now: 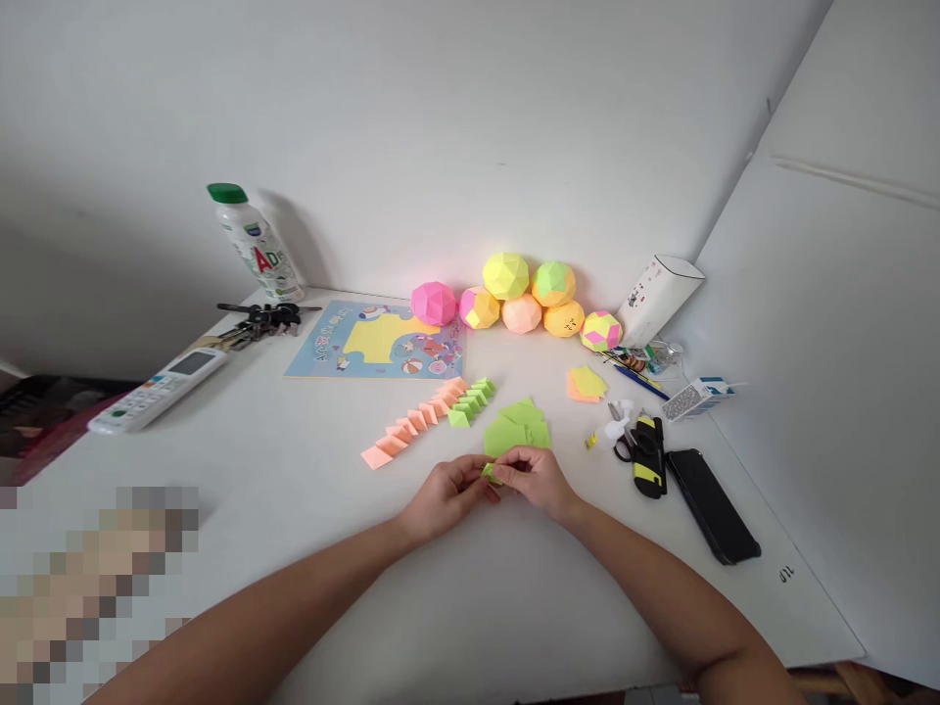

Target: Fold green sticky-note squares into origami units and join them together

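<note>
A white table holds many things. At the back, seven paper balls sit in a bunch by the wall, pink, yellow, green and orange. A white bottle with a green cap stands to the left. Near it lie some keys and a white remote. A blue picture sheet lies flat beside the balls. A row of folded orange and green papers runs across the middle. On the right lie black scissors, a black phone, a small box and a white carton.
</note>
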Tool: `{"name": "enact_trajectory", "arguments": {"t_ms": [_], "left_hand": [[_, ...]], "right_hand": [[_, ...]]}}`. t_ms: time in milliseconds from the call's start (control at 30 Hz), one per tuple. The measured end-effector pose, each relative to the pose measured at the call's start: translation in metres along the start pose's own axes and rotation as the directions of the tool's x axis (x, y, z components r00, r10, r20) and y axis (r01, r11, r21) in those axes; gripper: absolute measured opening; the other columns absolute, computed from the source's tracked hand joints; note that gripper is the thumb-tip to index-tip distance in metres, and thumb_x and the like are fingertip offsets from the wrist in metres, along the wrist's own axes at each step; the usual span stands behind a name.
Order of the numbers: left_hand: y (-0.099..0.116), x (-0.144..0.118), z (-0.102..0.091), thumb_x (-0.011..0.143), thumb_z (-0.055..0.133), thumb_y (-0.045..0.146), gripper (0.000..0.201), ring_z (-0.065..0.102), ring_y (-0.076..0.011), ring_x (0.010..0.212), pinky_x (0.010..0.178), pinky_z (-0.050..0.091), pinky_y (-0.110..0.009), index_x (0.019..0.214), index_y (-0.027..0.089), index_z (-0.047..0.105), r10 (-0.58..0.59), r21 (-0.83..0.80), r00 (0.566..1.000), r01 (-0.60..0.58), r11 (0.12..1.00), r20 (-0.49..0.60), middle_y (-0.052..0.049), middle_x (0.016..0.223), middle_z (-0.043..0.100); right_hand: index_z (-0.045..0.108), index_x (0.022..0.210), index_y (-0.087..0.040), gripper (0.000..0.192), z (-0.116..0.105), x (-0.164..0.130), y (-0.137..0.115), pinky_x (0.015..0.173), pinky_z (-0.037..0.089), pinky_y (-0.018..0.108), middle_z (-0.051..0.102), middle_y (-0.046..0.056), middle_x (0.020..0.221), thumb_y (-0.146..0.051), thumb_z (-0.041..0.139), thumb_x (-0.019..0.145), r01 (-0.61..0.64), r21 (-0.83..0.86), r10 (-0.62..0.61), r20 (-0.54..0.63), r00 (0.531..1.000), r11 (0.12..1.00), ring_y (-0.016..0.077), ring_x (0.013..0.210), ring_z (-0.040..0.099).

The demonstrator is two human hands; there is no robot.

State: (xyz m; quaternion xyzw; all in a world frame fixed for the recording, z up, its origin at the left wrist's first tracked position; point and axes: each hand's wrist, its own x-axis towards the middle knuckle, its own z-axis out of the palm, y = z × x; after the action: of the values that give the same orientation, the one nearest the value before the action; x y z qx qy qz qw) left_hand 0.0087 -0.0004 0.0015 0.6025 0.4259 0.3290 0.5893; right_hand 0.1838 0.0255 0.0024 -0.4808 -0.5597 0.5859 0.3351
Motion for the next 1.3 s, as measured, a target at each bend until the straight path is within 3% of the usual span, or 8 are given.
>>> {"name": "enact_trajectory", "arguments": {"t_ms": [167,300,433,633,833,1067,1300], "left_hand": [[0.003,0.001,0.000,0.083,0.048,0.039,0.026,0.058,-0.0124,0.055,0.049,0.039,-0.021,0.086,0.016,0.059,-0.040,0.034,0.999,0.040,0.999,-0.006,-0.002,0.065,0.067],[0.002,0.003,0.001,0.082,0.048,0.041,0.026,0.044,-0.0063,0.039,0.042,0.034,-0.020,0.072,0.017,0.052,-0.083,0.024,0.996,0.083,0.996,-0.019,0.002,0.059,0.060],[-0.002,0.005,0.001,0.082,0.049,0.042,0.027,0.043,-0.0056,0.038,0.041,0.032,-0.019,0.072,0.017,0.049,-0.085,-0.081,0.996,0.082,0.993,-0.034,0.004,0.057,0.057],[-0.008,0.005,0.001,0.082,0.050,0.043,0.028,0.042,-0.0058,0.036,0.040,0.031,-0.019,0.075,0.016,0.050,-0.083,-0.128,0.996,0.078,0.989,-0.034,0.005,0.052,0.055],[-0.007,0.005,0.002,0.080,0.052,0.043,0.028,0.042,-0.0062,0.035,0.039,0.030,-0.019,0.073,0.017,0.050,-0.085,-0.147,0.996,0.079,0.986,-0.038,0.005,0.049,0.055],[-0.004,0.006,0.002,0.079,0.053,0.045,0.029,0.044,-0.0067,0.035,0.039,0.030,-0.019,0.073,0.017,0.049,-0.083,-0.186,0.996,0.073,0.980,-0.045,0.005,0.049,0.055],[-0.002,0.007,0.003,0.076,0.055,0.048,0.032,0.042,-0.0062,0.033,0.038,0.028,-0.019,0.071,0.017,0.048,-0.088,-0.227,0.994,0.071,0.971,-0.065,0.006,0.047,0.054]], "right_hand": [[0.064,0.070,-0.014,0.024,0.000,0.000,0.001,0.053,0.041,0.025,0.061,0.000,0.062,-0.038,0.069,0.067,0.015,-0.014,-0.015,-0.011,1.000,1.000,0.0117,0.057,0.052],[0.063,0.071,-0.015,0.023,0.001,0.000,0.003,0.056,0.042,0.025,0.059,0.000,0.064,-0.037,0.068,0.069,0.046,-0.012,-0.046,-0.005,0.999,0.999,0.0116,0.059,0.052],[0.062,0.084,-0.016,0.023,0.001,-0.001,0.007,0.060,0.042,0.024,0.059,0.000,0.073,-0.035,0.066,0.072,0.100,-0.048,-0.099,0.032,0.995,0.994,0.0120,0.065,0.052],[0.058,0.072,-0.015,0.012,0.001,-0.004,0.007,0.048,0.033,0.021,0.045,-0.004,0.059,-0.026,0.060,0.074,0.146,-0.116,-0.139,0.067,0.988,0.982,0.0082,0.052,0.039],[0.058,0.074,-0.014,0.006,0.003,-0.005,0.004,0.049,0.032,0.020,0.044,-0.003,0.060,-0.016,0.054,0.071,0.171,-0.175,-0.164,0.057,0.985,0.969,0.0084,0.053,0.038],[0.057,0.075,-0.015,0.006,0.001,-0.005,0.003,0.049,0.032,0.020,0.045,-0.003,0.061,-0.017,0.053,0.072,0.155,-0.211,-0.145,0.065,0.987,0.965,0.0090,0.055,0.038],[0.055,0.072,-0.015,0.005,-0.001,-0.002,0.008,0.049,0.031,0.020,0.042,-0.004,0.060,-0.019,0.054,0.073,0.135,-0.117,-0.124,0.095,0.988,0.984,0.0085,0.053,0.037]]}}
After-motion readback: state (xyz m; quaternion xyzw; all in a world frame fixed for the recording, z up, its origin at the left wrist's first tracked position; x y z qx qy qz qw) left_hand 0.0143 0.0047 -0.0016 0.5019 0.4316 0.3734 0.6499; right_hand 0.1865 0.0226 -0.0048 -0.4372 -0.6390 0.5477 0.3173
